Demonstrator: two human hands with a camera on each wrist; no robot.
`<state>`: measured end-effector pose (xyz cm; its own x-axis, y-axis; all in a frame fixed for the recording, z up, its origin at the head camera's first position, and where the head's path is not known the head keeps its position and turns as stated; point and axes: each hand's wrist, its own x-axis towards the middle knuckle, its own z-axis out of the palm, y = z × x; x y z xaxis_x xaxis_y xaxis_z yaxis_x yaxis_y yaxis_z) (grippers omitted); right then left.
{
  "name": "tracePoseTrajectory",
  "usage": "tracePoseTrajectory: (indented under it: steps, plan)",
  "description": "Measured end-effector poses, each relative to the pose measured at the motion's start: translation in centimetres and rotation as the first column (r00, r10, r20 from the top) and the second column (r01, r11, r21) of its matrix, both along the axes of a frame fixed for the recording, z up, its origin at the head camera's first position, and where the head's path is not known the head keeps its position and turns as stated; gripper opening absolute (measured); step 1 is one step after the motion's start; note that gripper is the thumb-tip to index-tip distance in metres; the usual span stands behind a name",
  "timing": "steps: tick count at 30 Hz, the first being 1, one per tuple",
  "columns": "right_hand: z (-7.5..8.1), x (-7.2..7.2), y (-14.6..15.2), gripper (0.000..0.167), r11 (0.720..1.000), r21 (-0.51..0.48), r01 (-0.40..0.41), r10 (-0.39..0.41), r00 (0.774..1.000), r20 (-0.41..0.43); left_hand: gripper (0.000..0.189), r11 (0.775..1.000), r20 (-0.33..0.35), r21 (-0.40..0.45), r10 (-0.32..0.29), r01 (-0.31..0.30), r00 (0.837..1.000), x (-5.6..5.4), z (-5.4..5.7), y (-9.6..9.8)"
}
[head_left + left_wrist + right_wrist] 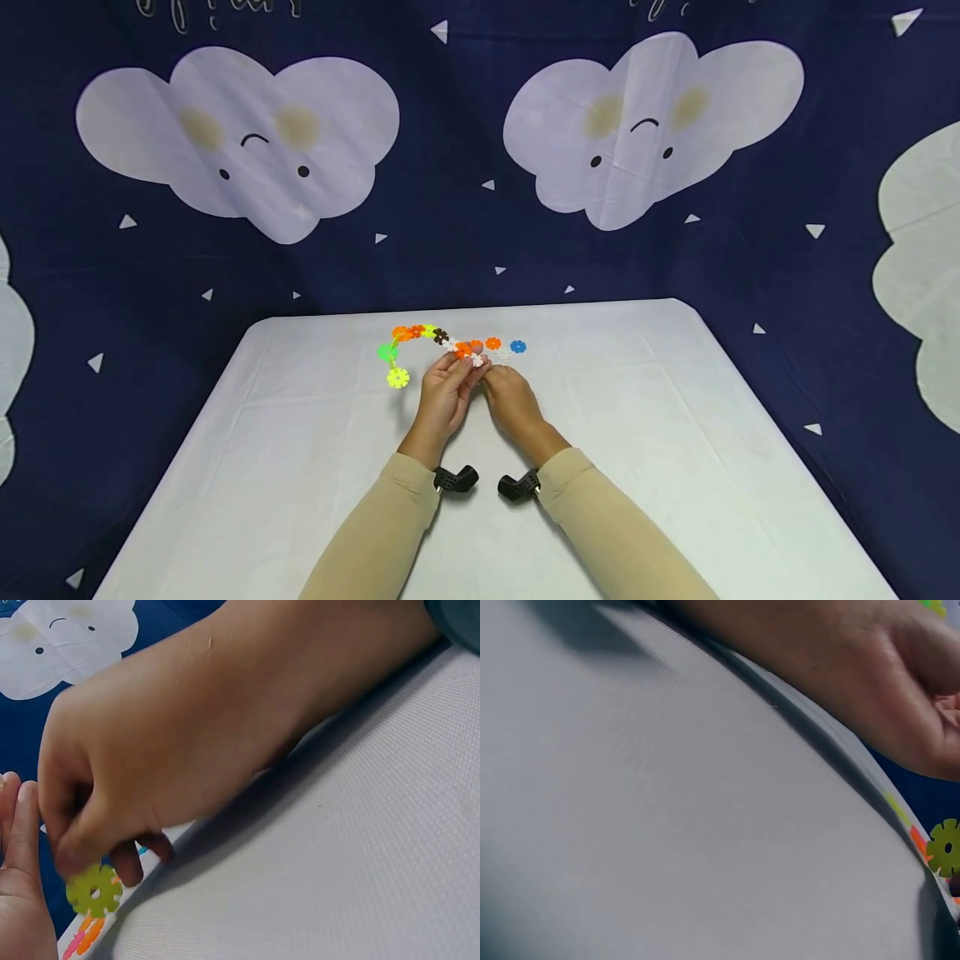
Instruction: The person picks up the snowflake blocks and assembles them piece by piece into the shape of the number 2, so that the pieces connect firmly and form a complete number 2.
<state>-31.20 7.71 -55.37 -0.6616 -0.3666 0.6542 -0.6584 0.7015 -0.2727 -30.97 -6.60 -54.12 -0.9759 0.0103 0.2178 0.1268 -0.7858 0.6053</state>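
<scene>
L hand point(444, 398) pinches a chain of flower discs point(416, 332) btwn thumb & fingers; chain curves off to the left over white table point(637, 500). R hand point(514, 404) is just beside, fingers curled, thumb & fingertip pinching a yellow-grn disc point(94, 904). Orange disc point(492, 342) & blue disc point(518, 347) lie beyond R hand, nr table's far edge.

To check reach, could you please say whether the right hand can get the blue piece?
Probably yes: the blue piece lies beyond the right hand, nothing visibly between, though that hand seems to pinch a yellow-green piece.
</scene>
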Motion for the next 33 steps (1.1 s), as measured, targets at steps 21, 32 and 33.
tracePoseTrajectory:
  steps: [21, 32, 33]
  plan:
    - [2.0, 2.7, 2.6, 0.022, 0.686, -0.724, -0.073, 0.256, 0.955, 0.147, 0.015, 0.998, 0.012, -0.054, -0.017, 0.018, 1.000, 0.2, 0.0, 0.1]
    - [3.7, 4.0, 1.8, 0.026, 0.608, -0.762, -0.223, 0.350, 0.937, 0.006, 0.022, 0.995, 0.014, -0.101, -0.003, 0.004, 1.000, 0.3, 0.0, 0.2]
    - [3.9, 4.2, 1.7, 0.026, 0.617, -0.751, -0.235, 0.344, 0.939, -0.011, 0.022, 0.994, 0.015, -0.106, -0.002, 0.004, 1.000, 0.3, 0.0, 0.2]
